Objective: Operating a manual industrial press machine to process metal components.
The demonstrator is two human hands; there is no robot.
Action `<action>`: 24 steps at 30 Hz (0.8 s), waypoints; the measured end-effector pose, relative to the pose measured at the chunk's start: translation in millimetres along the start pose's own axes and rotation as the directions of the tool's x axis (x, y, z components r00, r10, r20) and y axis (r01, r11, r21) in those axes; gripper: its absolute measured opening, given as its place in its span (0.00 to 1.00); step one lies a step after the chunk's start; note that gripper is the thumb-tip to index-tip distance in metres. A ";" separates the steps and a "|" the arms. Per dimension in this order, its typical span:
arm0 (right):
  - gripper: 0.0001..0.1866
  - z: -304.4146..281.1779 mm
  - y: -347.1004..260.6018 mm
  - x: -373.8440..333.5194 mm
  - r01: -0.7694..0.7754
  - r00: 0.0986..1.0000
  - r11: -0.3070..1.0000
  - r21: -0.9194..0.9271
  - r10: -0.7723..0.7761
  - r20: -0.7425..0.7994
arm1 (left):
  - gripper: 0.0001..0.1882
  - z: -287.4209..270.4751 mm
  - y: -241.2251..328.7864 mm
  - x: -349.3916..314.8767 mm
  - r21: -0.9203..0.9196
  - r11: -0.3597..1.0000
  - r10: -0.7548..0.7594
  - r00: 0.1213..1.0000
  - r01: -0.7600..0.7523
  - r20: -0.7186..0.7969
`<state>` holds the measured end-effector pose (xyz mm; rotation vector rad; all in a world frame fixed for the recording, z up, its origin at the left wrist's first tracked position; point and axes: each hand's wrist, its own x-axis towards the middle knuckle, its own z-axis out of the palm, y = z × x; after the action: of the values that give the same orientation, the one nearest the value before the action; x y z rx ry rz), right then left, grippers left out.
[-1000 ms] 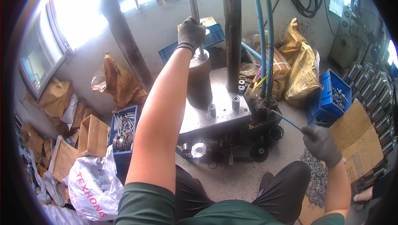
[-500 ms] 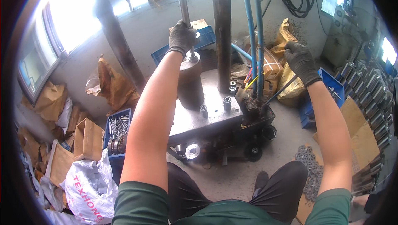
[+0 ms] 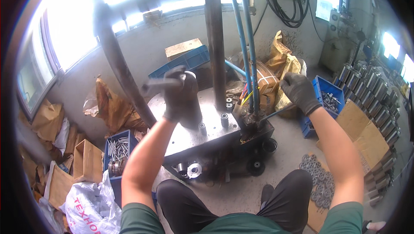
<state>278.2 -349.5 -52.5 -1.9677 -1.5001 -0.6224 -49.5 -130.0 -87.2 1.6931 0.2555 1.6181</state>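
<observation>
Both sides reaching forward, left one blurred

From my remote seat I see my left forearm point(image 3: 148, 154) rising forward and leaning inward, bare between elbow and wrist. At its end my left hand point(image 3: 174, 96), in a dark grey glove, is smeared by motion; its fingers appear bent in a grip, though I can't separate them. My right forearm point(image 3: 338, 148) also slants forward and inward, bare and sharper to my eye. My gloved right hand point(image 3: 299, 91) shows me its back, fingers curled inward, their tips hidden. Green sleeves point(image 3: 140, 220) cover both upper arms. Below, my knees point(image 3: 299, 182) are bent and spread apart.
</observation>
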 end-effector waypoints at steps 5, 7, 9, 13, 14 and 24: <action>0.12 -14.0 -8.8 -46.2 0.000 0.999 0.998 0.067 -0.004 0.051 | 0.18 -4.1 -12.6 -107.9 -0.153 0.988 -0.035 0.971 -0.001 -0.235; 0.09 -13.9 -16.2 -74.2 0.068 0.998 0.993 0.092 -0.069 0.012 | 0.18 0.3 -0.2 -144.9 -0.572 0.768 -0.469 0.861 0.288 -0.196; 0.06 -14.9 -38.2 -100.8 0.003 0.996 0.958 0.287 0.023 -0.088 | 0.13 -16.1 -24.8 -169.5 -0.657 0.632 -0.626 0.771 0.412 -0.119; 0.07 -2.5 -43.3 -141.1 -0.109 0.927 0.902 0.418 0.244 -0.285 | 0.16 -39.2 -70.4 -187.1 -0.585 0.159 -0.911 0.346 0.795 0.223; 0.10 5.8 -37.8 -150.4 -0.145 0.883 0.804 0.576 0.367 -0.291 | 0.18 -51.9 -84.4 -191.2 -0.561 0.121 -0.908 0.319 0.819 0.270; 0.14 141.5 -96.1 -250.4 -0.416 0.712 0.010 0.909 0.625 0.319 | 0.30 -135.7 -180.2 -254.9 -0.105 0.477 -0.824 0.485 0.873 0.291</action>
<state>123.2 -406.5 -306.8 -1.1513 -0.5155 0.4647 -155.2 -112.3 -410.3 1.1762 0.6617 0.6520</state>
